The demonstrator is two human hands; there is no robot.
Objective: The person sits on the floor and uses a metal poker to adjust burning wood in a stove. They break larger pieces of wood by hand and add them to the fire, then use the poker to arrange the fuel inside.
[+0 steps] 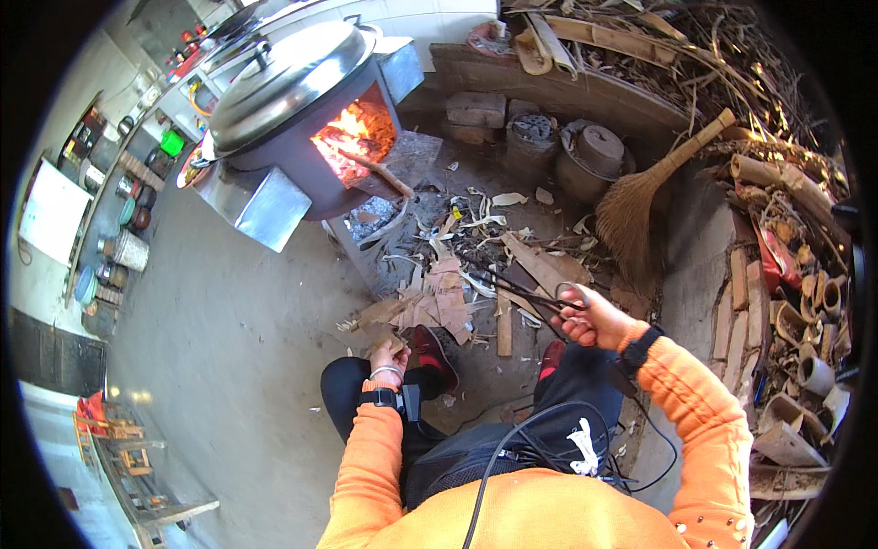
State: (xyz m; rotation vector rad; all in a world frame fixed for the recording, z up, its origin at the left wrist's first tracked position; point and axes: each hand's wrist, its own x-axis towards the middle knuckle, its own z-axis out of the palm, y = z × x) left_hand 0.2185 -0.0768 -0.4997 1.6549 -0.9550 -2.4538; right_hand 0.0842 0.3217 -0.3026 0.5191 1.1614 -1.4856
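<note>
My right hand (pixel 595 321) grips the looped handle of dark metal fire tongs (pixel 518 291), whose arms point left over the littered floor. Above my left knee, my left hand (pixel 389 359) pinches a small tan piece of wood or cardboard (pixel 385 342). Torn cardboard (pixel 442 298) lies on the floor just beyond my feet. Ahead stands a metal wood stove (pixel 274 175) with flames (pixel 353 141) in its open fire mouth. A stick (pixel 381 171) juts out of that mouth. A large lidded pan (pixel 295 75) sits on top of the stove.
A straw broom (pixel 638 206) leans at the right, near a round lidded pot (pixel 597 151). Firewood and bamboo (pixel 796 178) are heaped along the right side, behind a low brick edge (pixel 741 295). A wooden bench (pixel 123 473) stands at the lower left.
</note>
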